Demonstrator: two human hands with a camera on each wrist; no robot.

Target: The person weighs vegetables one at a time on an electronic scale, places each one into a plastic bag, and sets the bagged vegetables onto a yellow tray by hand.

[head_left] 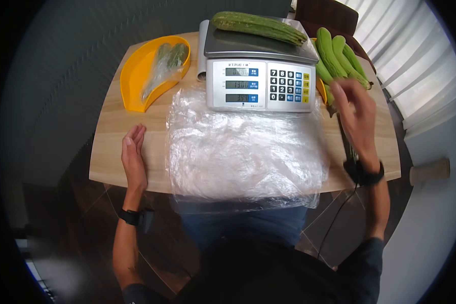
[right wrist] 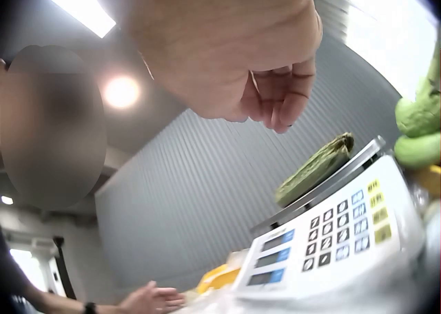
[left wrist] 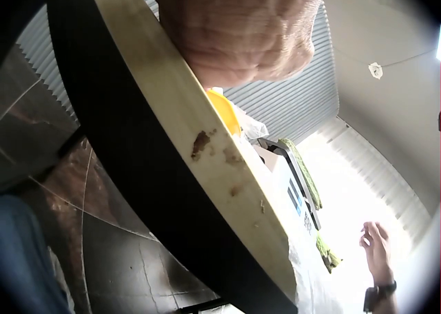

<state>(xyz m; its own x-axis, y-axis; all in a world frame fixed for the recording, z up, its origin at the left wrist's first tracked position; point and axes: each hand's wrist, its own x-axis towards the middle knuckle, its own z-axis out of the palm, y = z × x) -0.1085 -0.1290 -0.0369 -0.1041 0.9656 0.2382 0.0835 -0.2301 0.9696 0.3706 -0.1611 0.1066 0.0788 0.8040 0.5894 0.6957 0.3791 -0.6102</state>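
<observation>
My right hand (head_left: 357, 114) is raised over the table's right side, just right of the weighing scale (head_left: 262, 86). Its fingers are loosely bent with nothing between them. In the right wrist view the hand (right wrist: 234, 52) hangs above the scale keypad (right wrist: 341, 224). A long ridged green loofah gourd (head_left: 258, 28) lies across the scale's metal plate, and the displays show digits. At the table's front left, my left hand (head_left: 133, 157) rests on its side near the edge, fingers relaxed and holding nothing. Between the hands lies a stack of clear plastic bags (head_left: 243, 152).
A yellow scoop-shaped tray (head_left: 129, 76) at the left holds bagged green vegetables (head_left: 167, 63). Several smooth green gourds (head_left: 334, 55) lie in another yellow tray right of the scale. The bags overhang the table's front edge. A cable (head_left: 339, 210) trails from the right wrist.
</observation>
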